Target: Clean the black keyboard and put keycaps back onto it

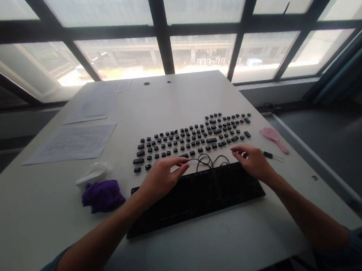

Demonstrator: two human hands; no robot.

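Many black keycaps (211, 140), all illegible

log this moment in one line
left hand: fingertips at cable; right hand: near keyboard; keys: loose, in rows; purple cloth: left of keyboard

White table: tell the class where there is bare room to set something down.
Bare: the far tabletop, right of the papers and beyond the keycaps; the near strip in front of the keyboard. Crowded: between keycaps and keyboard, with cable, left hand and right hand.
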